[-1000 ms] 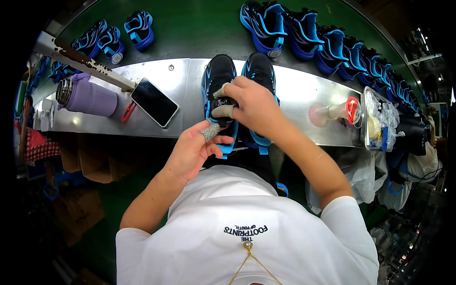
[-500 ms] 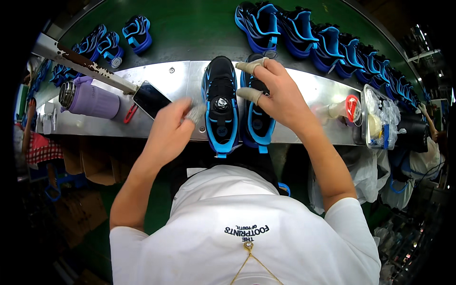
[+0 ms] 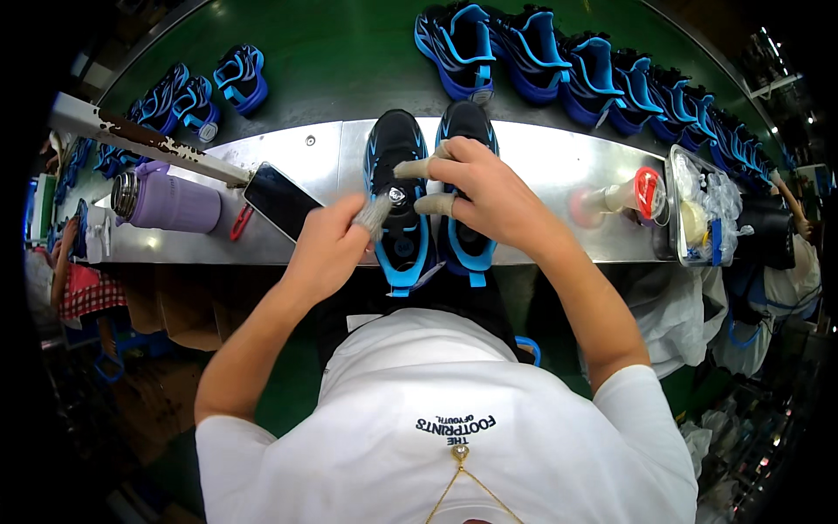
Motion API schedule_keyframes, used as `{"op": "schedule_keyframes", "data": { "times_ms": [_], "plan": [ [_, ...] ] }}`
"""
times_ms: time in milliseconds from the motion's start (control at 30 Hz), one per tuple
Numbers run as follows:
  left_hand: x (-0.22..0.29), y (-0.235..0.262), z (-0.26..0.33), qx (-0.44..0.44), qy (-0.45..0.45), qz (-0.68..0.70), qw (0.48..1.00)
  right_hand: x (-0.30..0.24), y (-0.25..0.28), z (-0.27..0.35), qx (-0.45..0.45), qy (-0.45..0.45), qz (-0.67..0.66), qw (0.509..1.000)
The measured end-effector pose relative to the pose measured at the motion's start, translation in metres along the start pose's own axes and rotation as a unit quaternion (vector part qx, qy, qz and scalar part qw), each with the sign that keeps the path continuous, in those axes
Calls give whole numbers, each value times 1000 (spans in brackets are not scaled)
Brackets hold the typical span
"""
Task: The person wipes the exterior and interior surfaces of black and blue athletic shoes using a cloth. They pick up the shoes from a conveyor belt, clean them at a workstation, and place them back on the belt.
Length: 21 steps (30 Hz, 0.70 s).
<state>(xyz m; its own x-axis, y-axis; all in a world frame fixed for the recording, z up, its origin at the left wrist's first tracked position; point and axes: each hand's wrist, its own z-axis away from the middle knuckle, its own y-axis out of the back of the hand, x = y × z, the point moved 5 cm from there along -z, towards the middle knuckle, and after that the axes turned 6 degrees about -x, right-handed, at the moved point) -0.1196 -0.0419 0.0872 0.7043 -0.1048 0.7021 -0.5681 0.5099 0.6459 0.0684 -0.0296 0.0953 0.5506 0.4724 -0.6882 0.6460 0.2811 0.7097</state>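
Two black-and-blue sneakers stand side by side at the bench edge in front of me, heels toward me. My right hand (image 3: 489, 194) reaches across the right sneaker (image 3: 469, 243). Its thumb and forefinger, in beige finger covers, are spread beside the round dial (image 3: 397, 199) on the left sneaker (image 3: 403, 269). My left hand (image 3: 330, 246) is closed at that sneaker's left side. A greyish, motion-smeared patch (image 3: 375, 217) is at its fingertips near the dial; whether it is a finger cover or a held piece cannot be made out.
Left on the metal bench are a purple tumbler (image 3: 175, 201), a phone (image 3: 281, 201) and a red clip-like tool (image 3: 242, 222). To the right stand a red-lidded container (image 3: 644, 196) and a metal tray (image 3: 676, 205) of plastic bags. Several sneakers (image 3: 532, 57) line the green surface beyond.
My right hand has moved left from the right sneaker to the left sneaker's dial. My left hand has come slightly right, closer to the dial. The view has shifted a little.
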Motion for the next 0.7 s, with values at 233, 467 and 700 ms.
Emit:
{"op": "schedule_keyframes", "data": {
  "times_ms": [233,467,700],
  "plan": [
    [-18,-45,26,-88,88,603,788,-7,-24,-22,-61,28,9,998],
    [-22,-53,27,-80,71,608,786,-16,-30,-18,35,24,59,997],
    [-23,-57,26,-57,79,622,777,-17,-36,-19,-41,24,-13,999]
  ]
}}
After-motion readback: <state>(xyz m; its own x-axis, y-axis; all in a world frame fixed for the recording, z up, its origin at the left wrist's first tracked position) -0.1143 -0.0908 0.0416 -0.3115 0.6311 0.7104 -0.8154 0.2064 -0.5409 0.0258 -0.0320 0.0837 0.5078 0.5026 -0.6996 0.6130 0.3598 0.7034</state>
